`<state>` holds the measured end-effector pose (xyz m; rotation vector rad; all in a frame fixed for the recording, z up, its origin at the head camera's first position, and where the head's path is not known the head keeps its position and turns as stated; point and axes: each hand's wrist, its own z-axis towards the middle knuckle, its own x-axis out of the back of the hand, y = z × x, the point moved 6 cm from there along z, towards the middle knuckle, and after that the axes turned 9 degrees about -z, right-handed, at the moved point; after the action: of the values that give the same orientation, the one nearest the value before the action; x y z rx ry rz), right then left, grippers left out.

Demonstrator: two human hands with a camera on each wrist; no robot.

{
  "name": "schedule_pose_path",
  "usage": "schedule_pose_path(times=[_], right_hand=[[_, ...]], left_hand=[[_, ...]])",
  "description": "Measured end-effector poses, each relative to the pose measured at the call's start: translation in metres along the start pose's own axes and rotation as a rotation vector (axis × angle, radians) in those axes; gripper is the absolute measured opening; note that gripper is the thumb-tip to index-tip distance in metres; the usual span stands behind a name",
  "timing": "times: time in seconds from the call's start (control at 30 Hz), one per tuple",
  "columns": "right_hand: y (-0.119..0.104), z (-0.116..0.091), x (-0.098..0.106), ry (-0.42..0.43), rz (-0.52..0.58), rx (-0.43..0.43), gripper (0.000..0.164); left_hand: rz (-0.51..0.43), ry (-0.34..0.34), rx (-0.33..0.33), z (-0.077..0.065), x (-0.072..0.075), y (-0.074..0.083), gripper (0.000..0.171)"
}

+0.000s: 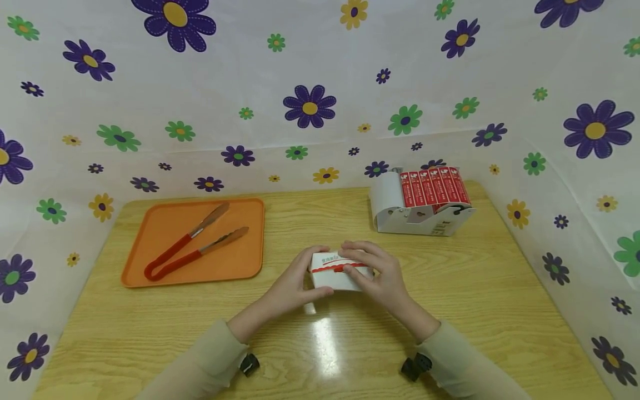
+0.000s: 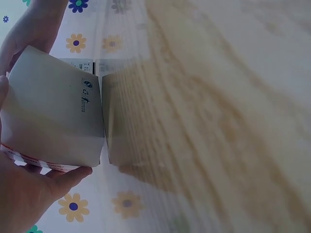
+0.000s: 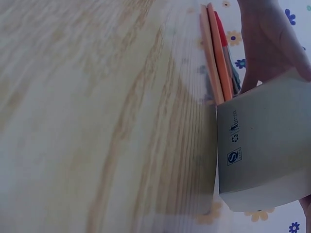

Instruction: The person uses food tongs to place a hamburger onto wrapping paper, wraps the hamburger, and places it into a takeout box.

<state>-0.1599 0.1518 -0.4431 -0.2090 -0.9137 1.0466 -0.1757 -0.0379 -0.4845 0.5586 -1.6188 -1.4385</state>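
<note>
A small white cardboard box with printed lettering and a wavy red stripe sits between both hands at mid-table. My left hand grips its left end, thumb along the near side and fingers round the far side. Over the right part of the top arches my right hand, its thumb near a red mark on the stripe and its fingers toward the far edge. Small printed symbols show on the box's plain side in the left wrist view and on that box in the right wrist view. Some fingertips are hidden.
An orange tray at the left carries red-handled metal tongs. At the back right stands a white dispenser with several red-and-white packets. A flower-patterned white sheet surrounds the wooden table.
</note>
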Motion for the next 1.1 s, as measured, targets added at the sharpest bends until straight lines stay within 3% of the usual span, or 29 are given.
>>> schedule_pose_path(times=[0.13,0.3,0.47,0.63,0.73,1.1], right_hand=[[0.003,0.000,-0.001,-0.077,0.070,-0.035,0.035],[0.013,-0.004,-0.002,-0.197,0.342,-0.142,0.042],[0.026,-0.011,-0.005,-0.226,0.520,-0.283,0.051],[0.034,-0.013,-0.008,-0.271,0.536,-0.439,0.054],[0.037,-0.012,-0.008,-0.291,0.526,-0.490,0.053],[0.037,-0.014,-0.010,-0.235,0.582,-0.469,0.044]], left_hand=[[-0.012,0.001,0.009,-0.001,0.001,-0.002,0.082],[-0.056,0.006,0.019,-0.002,0.002,-0.006,0.081],[-0.079,0.006,0.015,-0.002,0.002,-0.008,0.081],[-0.060,-0.002,0.013,-0.003,0.002,-0.009,0.080],[-0.043,-0.006,0.007,-0.003,0.002,-0.008,0.079],[0.043,-0.019,-0.001,-0.002,0.001,-0.007,0.077]])
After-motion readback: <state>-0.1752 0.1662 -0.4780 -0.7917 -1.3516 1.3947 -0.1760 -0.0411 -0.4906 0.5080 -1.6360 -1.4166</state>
